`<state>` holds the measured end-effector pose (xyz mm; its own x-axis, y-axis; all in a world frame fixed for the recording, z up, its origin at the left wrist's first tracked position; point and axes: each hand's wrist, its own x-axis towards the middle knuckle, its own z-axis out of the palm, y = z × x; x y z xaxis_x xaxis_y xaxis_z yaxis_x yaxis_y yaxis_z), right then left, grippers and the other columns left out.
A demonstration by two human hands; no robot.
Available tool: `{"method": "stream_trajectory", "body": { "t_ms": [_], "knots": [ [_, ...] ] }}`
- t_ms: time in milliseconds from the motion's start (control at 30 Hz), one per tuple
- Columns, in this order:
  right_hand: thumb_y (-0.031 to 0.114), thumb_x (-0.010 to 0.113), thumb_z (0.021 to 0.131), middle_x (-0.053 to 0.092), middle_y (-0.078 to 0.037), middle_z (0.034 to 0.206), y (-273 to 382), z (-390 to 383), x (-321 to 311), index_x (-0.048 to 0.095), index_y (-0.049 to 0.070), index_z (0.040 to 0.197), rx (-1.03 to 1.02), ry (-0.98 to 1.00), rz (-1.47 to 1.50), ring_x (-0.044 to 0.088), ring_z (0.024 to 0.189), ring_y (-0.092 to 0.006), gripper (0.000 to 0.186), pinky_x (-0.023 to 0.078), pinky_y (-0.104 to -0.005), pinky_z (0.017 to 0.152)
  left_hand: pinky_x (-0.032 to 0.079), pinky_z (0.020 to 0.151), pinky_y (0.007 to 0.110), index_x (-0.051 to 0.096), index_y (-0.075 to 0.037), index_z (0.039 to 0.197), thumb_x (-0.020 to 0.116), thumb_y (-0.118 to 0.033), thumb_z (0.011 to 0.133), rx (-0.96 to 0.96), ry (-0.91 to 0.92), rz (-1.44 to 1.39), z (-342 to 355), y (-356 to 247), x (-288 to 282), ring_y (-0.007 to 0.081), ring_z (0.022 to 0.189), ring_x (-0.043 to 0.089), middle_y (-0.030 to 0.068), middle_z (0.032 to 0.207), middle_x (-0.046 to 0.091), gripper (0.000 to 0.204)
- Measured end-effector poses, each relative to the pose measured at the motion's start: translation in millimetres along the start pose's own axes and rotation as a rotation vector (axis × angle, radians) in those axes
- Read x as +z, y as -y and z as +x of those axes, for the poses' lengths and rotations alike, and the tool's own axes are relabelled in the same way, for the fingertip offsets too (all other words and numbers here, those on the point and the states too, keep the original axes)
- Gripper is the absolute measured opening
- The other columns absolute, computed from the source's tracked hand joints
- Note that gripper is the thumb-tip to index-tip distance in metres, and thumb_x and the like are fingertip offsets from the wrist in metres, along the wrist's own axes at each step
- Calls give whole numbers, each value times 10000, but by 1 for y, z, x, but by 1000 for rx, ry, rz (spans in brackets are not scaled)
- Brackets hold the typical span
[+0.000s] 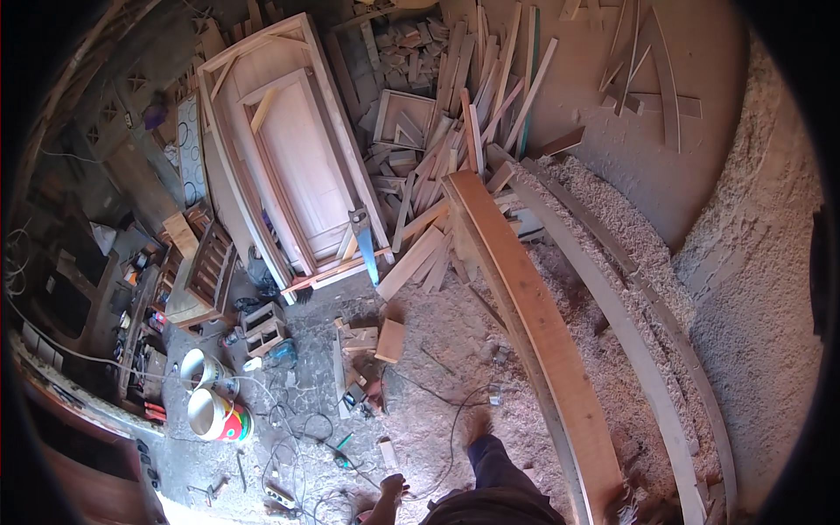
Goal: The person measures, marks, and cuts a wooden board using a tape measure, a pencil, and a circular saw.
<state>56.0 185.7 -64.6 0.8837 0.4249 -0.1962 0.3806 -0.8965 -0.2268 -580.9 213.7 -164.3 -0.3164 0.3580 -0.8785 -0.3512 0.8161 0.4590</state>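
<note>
The left hand (394,486) is at the bottom centre of my feed, looking curled, but I can't tell whether it is clamped on anything. Just above it I see a small wooden block (388,453); a long plank (544,325) runs from upper centre to lower right.

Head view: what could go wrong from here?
The dark cord curving across the floor near the person's left hand and foot could trip them. The handsaw, seemingly propped blade-down at the door frame, might slip if bumped. The jumbled wood pile could slide if disturbed.
</note>
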Motion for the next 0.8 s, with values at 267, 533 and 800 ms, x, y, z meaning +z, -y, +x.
{"method": "stream_trajectory", "body": {
  "t_ms": [267,533,800],
  "knots": [
    [359,618,979,574,-197,1370,114,23,3,504,75,1451,44,-75,-202,550,1256,-382,562,425,-550,1031,578,711,468,605,-123,1183,633,-265,939,-107,9,173,59,-114,52,296,842,726,67,1015,679,284],
    [316,634,969,554,-231,1372,421,52,14,500,59,1449,-657,-71,370,513,1284,-418,560,417,-525,1068,558,584,441,625,-98,889,549,-140,906,132,77,277,137,-322,145,252,684,696,71,806,636,89],
    [199,649,974,628,-258,1215,775,35,7,593,-12,1326,-1029,236,629,610,1141,-426,414,510,-475,963,523,914,493,614,-21,1240,613,-258,964,1114,121,619,112,-633,388,435,1092,648,267,1238,641,364]
  ]
}}
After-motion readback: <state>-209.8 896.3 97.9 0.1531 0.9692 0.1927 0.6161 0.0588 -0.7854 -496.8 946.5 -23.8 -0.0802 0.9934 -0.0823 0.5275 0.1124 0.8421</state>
